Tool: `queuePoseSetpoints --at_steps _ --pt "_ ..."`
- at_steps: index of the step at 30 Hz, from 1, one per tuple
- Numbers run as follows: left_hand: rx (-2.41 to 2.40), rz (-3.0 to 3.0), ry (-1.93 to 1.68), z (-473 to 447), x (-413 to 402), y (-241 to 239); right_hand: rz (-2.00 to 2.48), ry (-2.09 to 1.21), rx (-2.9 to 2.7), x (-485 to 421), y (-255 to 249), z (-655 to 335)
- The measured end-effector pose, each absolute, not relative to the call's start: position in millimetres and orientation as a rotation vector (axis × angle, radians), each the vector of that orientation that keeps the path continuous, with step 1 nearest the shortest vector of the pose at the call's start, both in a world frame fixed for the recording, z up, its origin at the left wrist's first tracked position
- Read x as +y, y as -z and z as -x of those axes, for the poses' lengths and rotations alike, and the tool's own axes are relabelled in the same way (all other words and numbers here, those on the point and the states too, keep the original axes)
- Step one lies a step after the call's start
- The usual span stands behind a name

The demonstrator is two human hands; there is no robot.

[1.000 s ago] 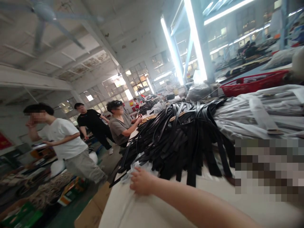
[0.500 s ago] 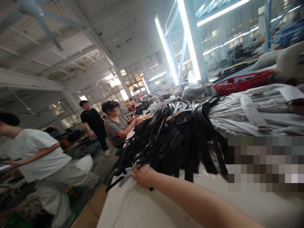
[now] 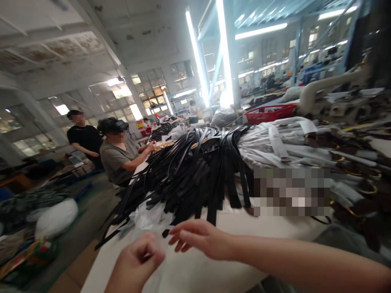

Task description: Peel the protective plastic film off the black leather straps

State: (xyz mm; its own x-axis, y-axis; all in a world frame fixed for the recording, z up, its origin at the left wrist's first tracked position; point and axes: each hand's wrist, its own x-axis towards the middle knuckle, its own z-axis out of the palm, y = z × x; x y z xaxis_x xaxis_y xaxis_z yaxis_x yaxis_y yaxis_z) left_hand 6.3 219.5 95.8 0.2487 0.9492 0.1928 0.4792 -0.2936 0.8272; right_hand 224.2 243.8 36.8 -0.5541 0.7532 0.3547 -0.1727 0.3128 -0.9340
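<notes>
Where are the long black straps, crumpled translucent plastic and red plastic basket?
Long black straps [image 3: 187, 175], head view: the pile's middle.
Crumpled translucent plastic [image 3: 150, 215], head view: its bunched middle.
Red plastic basket [image 3: 269, 118], head view: its outer wall.

The left fingers [image 3: 144, 243] have entered view; the white-shirted person has left it.

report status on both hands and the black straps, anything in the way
Left hand curled, grip unclear. Right hand open over pale table. Black straps heaped beyond both hands. Crumpled translucent plastic between left hand and straps.
</notes>
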Motion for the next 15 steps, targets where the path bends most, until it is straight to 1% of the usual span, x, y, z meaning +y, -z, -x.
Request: queuePoseSetpoints --at_steps 1,2,6,10,15 --pt "1.226 -1.875 -0.911 -28.8 235.1 -93.0 0.585 -1.491 -1.557 246.6 -35.8 -235.0" --pt "1.178 -1.856 -0.897 -50.7 249.5 -90.2 0.637 -1.545 -1.435 251.7 -35.6 -244.6" --pt "1.082 -1.696 -0.97 -109.3 288.7 -77.9 0.823 -1.484 -1.352 286.3 -39.7 -271.3" --pt "1.081 -1.589 -1.056 -116.8 303.0 -67.7 0.837 -1.536 -1.434 317.0 -47.3 -280.7" --pt "1.146 -1.48 -1.131 -105.0 308.0 -53.2 0.779 -1.62 -1.519 329.5 -50.0 -276.7"
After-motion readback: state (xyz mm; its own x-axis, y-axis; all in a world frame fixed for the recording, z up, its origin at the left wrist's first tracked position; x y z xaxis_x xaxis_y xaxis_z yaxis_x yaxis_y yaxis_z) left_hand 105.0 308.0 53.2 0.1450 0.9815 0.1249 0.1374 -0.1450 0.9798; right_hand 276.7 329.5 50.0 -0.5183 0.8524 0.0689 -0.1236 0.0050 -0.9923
